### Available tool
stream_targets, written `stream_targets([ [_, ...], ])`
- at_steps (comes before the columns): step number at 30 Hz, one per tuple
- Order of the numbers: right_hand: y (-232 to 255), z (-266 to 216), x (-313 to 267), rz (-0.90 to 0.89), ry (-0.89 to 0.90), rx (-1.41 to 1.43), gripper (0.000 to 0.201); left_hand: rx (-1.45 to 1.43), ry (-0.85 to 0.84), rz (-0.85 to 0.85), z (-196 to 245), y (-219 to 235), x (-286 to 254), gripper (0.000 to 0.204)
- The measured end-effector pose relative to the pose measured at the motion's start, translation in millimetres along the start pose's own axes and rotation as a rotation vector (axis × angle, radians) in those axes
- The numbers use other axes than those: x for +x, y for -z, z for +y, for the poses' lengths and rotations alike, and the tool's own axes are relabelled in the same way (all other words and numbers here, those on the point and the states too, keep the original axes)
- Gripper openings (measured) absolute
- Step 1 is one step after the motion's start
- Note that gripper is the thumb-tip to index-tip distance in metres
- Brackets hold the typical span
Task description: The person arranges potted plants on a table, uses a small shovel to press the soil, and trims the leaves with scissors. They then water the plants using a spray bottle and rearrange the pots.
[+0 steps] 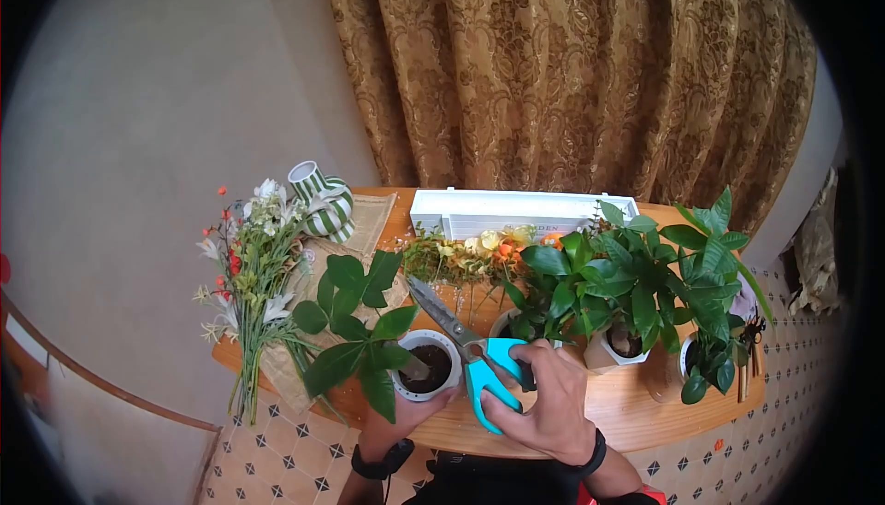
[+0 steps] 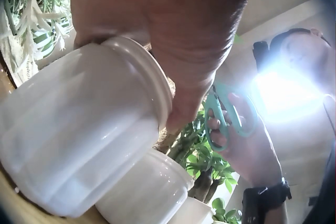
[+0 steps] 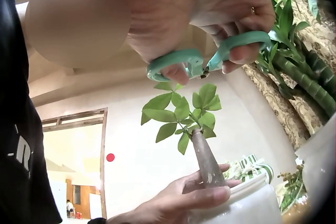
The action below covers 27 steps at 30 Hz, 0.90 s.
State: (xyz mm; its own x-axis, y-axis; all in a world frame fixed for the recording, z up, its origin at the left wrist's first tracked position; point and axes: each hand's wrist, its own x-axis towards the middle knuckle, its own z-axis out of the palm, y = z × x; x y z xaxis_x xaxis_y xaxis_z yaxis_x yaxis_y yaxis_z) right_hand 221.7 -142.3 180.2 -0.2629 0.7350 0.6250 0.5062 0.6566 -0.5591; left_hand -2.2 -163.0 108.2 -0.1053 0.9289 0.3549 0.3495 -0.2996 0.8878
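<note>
My left hand (image 1: 398,424) grips a white plant pot (image 2: 79,129) by its rim, at the front of the wooden table. Dark soil fills the pot, and a thick bare trunk (image 3: 207,158) rises from it to a crown of green leaves (image 3: 181,111). In my right hand (image 1: 556,405) is a pair of scissors (image 1: 437,310) with turquoise handles, thumb and fingers through the loops. Their handles stand spread apart. In the head view the metal blades point up and left, overlapping the space just beyond the pot, right of the leaves.
More leafy potted plants (image 1: 636,275) crowd the right side. Behind lie orange and yellow flowers (image 1: 498,249) before a white planter box (image 1: 525,203). At left are a bunch of white and red flowers (image 1: 253,275), brown paper (image 1: 373,215) and a green-striped vase (image 1: 327,205).
</note>
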Motion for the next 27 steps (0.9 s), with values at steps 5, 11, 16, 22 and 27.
stream_targets([
  [5, 6, -4, 4, 0.029, 0.019, -0.043, 0.049, 0.111, 0.021, -0.156, -7, 22, 2, 0.115],
  [11, 9, -7, 10, 0.039, 0.03, -0.075, 0.05, 0.013, 0.0, -0.303, -24, 38, 6, 0.116],
  [16, 12, -9, 13, 0.029, 0.024, -0.075, 0.049, 0.068, -0.021, -0.35, -27, 40, 6, 0.119],
  [22, 10, -7, 9, 0.017, 0.027, -0.1, 0.046, 0.033, -0.002, -0.347, -28, 39, 6, 0.12],
  [27, 12, -6, 6, 0.021, 0.025, -0.102, 0.041, 0.066, -0.013, -0.35, -26, 40, 7, 0.119],
])
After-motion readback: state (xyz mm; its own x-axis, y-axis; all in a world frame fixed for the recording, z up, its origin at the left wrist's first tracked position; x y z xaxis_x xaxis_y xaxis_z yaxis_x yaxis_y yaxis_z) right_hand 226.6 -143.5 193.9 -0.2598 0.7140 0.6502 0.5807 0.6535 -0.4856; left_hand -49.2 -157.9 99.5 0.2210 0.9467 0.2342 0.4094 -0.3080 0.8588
